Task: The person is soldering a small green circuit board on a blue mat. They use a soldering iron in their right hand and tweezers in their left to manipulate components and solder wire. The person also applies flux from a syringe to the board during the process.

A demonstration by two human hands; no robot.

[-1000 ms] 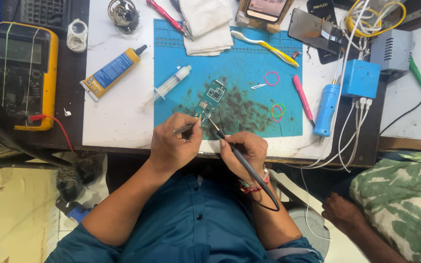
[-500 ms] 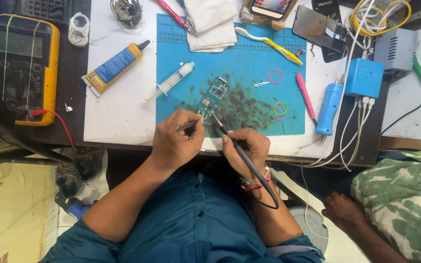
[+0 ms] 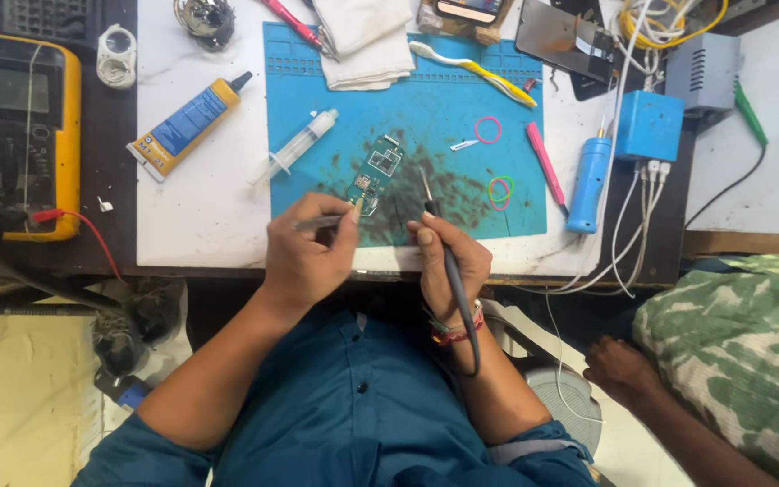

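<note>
At the near edge of the mat (image 3: 498, 108), my left hand (image 3: 304, 257) is closed on tweezers (image 3: 322, 220), their tips at the lower end of the small green board (image 3: 373, 176). My right hand (image 3: 451, 261) is closed around a soldering iron (image 3: 444, 243) in a pen grip, tip raised just right of the board and not touching it. I judge this as the rework step: board pinned, iron poised. The next move calls for a steady left hand and a short, accurate descent of the tip onto the joint beside the tweezers. Beyond the board lie a syringe (image 3: 299, 144), a glue tube (image 3: 187, 122) and a cloth (image 3: 362, 41).
</note>
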